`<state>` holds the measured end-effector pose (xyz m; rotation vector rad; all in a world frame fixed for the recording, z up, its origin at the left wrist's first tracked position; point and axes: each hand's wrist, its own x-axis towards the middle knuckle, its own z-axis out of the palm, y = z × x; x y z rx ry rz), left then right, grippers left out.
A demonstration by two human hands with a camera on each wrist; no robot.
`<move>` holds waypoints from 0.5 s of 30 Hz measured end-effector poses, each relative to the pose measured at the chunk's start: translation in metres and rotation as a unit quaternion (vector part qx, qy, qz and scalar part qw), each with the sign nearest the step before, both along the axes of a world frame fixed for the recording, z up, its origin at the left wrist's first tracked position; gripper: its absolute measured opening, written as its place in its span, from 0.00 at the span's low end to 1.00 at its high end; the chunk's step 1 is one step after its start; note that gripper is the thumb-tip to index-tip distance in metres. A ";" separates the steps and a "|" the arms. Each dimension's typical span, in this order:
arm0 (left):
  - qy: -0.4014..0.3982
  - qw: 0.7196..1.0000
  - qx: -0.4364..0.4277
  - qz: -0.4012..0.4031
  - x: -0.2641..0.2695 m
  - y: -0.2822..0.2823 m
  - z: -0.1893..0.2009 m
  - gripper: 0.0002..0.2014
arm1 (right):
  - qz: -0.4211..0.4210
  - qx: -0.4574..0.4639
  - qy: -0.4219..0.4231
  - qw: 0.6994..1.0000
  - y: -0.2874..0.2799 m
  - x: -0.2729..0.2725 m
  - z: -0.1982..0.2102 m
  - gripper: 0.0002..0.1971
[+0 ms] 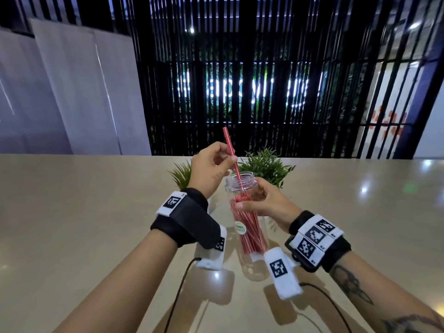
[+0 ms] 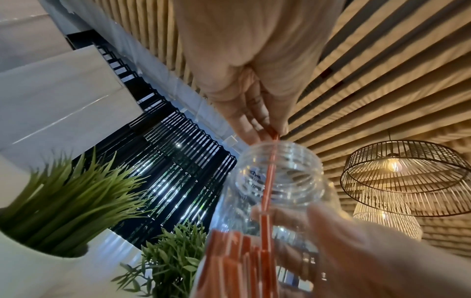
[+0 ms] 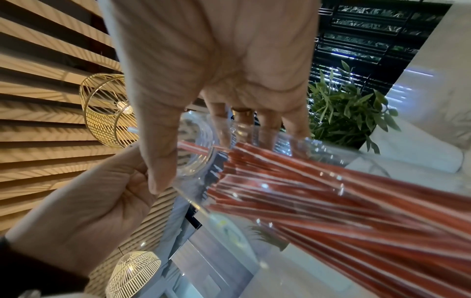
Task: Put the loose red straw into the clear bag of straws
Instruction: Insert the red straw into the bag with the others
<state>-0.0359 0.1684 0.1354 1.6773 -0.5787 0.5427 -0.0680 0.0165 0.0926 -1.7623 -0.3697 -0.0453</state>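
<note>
The loose red straw [image 1: 231, 152] is pinched partway along its length between thumb and fingers [image 1: 231, 159] of the left hand [image 1: 211, 168]. Its long axis stands steeply, leaning a little, with the free upper end above the hand and the lower end already through the open mouth of a clear plastic jar [image 1: 242, 186]. The container seen is a rigid, threaded-neck jar; the straws within it appear wrapped in a clear bag of straws [image 1: 248, 227], though the bag's opening cannot be made out.

The right hand [image 1: 262, 200] is wrapped round the upper body of the jar, thumb on the near side and fingers behind, and the jar is held tilted. Whether its base touches the worktop [image 1: 96, 212] cannot be told.

In the left wrist view the straw is seen passing down inside the neck, with its tip reaching the tops of the bundled straws. The pinching fingers lie just above the rim, so the remaining travel is judged to run straight down the straw's own axis. The left hand is the nearer one for that push; release above the rim is likely required.

Two potted plants [image 1: 264, 164] stand just behind the jar.
</note>
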 end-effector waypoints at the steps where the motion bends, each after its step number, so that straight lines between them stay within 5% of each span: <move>1: -0.004 1.000 0.008 0.006 0.000 -0.002 0.000 0.08 | -0.001 0.007 0.000 1.000 -0.002 -0.001 0.001 0.30; 5: -0.021 0.998 0.047 0.022 -0.004 -0.014 0.002 0.01 | -0.015 0.018 -0.011 1.000 -0.010 -0.003 0.000 0.25; 15: -0.007 0.995 0.096 0.019 -0.014 -0.038 -0.010 0.10 | -0.053 0.036 -0.019 0.998 -0.017 -0.002 -0.007 0.27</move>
